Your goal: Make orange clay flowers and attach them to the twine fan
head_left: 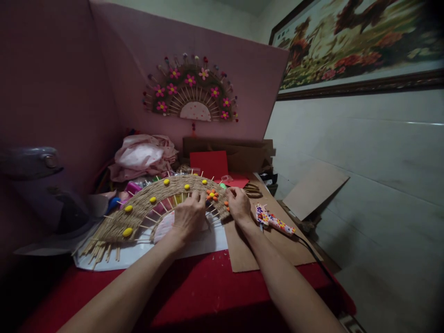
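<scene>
A fan-shaped piece of twine and sticks [142, 203] lies on white paper, with several yellow ovals and an orange flower [212, 195] on its band. My left hand [190, 213] rests over the inner part of the fan, fingers bent near the orange flower; what its fingertips touch is hidden. At the fan's right end my right hand [239, 203] is closed in a pinch beside more orange petals [226, 204]. Whatever lies between those fingers is too small to make out. A flower-patterned glue gun [274, 220] lies right of my right hand.
Brown cardboard [244, 256] lies under the glue gun, whose black cable runs off right. Scissors [253, 190], red card [209, 164] and pink cloth [144, 157] are behind. A finished fan [190, 90] hangs on the pink board; a lamp-like object stands left.
</scene>
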A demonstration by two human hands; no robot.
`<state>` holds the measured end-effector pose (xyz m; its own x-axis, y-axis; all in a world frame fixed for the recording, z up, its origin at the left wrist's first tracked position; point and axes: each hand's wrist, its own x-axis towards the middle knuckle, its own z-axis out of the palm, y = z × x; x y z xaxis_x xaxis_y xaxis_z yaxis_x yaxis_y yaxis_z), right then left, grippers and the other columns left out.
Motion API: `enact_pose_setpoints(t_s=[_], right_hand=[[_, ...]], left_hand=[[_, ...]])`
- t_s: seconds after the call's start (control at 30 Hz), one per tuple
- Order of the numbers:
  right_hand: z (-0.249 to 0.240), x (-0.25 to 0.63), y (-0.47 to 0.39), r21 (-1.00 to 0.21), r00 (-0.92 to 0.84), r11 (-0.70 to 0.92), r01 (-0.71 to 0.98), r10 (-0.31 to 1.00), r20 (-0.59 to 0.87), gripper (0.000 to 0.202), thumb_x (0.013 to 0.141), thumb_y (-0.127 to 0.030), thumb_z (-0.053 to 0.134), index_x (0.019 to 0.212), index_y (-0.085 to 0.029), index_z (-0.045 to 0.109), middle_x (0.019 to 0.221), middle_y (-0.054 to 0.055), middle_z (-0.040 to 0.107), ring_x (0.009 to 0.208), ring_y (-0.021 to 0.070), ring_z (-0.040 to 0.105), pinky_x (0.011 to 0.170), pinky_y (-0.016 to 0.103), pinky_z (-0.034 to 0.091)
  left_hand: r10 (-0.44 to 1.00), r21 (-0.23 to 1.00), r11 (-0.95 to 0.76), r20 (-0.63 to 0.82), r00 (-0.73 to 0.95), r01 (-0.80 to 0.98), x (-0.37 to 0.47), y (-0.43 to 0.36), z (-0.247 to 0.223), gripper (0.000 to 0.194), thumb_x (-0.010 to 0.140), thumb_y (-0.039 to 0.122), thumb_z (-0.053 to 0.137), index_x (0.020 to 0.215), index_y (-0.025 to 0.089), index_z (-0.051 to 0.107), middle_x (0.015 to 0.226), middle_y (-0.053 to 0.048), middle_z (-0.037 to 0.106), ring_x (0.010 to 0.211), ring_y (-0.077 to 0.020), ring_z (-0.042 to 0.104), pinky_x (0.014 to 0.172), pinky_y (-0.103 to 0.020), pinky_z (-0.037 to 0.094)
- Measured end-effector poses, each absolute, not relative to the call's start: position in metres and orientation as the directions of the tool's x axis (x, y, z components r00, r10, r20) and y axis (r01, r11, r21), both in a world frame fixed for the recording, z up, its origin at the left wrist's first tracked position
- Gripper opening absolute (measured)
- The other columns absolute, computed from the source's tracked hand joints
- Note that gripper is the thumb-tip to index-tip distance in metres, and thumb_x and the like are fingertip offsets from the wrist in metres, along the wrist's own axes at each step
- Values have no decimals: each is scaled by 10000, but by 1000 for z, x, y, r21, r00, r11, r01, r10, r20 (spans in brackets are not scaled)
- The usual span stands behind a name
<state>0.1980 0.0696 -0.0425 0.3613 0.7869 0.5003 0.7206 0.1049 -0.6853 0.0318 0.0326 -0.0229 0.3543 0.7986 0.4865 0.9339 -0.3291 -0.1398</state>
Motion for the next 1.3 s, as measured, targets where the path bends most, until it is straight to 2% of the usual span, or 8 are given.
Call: enact_pose_setpoints(t_s=[0.1, 0.17, 0.53, 0.8, 1.0, 1.3], right_hand=[[-42, 198, 70, -687, 365, 102, 719, 786, 499, 230, 852, -341, 498, 877, -182, 662, 897, 80, 648, 834, 191, 588, 744, 277, 410], [-41, 198, 70, -687, 365, 103, 719, 786, 499, 229, 852, -338, 497, 878, -182, 664, 890, 79, 650, 829, 192, 590, 741, 278, 411], [-42, 199, 71, -682, 361, 94, 725, 792, 493, 237, 863, -345, 491, 899, -181, 658, 928, 86, 642, 845, 192, 586, 744, 278, 408], [-43, 200, 72, -675, 360, 85, 733, 793, 491, 251, 868, -361, 491, 906, -178, 658, 932, 88, 638, 842, 193, 582, 734, 279, 401], [-45, 201, 73, -668, 356, 87, 739, 791, 497, 251, 866, -368, 490, 902, -186, 659, 915, 81, 636, 823, 189, 578, 728, 278, 401], [-44, 200, 72, -666, 361, 87, 740, 786, 503, 236, 858, -356, 500, 901, -187, 660, 907, 75, 637, 822, 185, 577, 735, 277, 405]], left_hand=[[800, -119, -362, 468, 374, 924, 28, 34, -20, 269, 875, 140, 363, 959, 166, 617, 950, -103, 572, 750, -217, 600, 527, -288, 403], [788, -121, -398, 463, 406, 910, 28, 36, -19, 248, 874, 147, 377, 909, 166, 622, 952, -101, 571, 747, -213, 596, 526, -288, 400], [784, -76, -421, 471, 405, 904, 26, 50, -16, 257, 910, 236, 381, 935, 213, 636, 962, -77, 536, 751, -183, 559, 549, -270, 400], [767, -64, -408, 517, 380, 911, 27, 51, -17, 243, 909, 246, 384, 922, 227, 626, 950, -51, 550, 737, -170, 558, 516, -248, 366], [767, -64, -446, 488, 418, 893, 27, 50, -17, 246, 892, 210, 395, 951, 237, 633, 964, -52, 560, 754, -166, 566, 516, -241, 348], [804, 69, -358, 529, 270, 931, 27, 51, -21, 236, 896, 262, 422, 897, 215, 653, 974, -37, 609, 781, -161, 592, 560, -255, 358]])
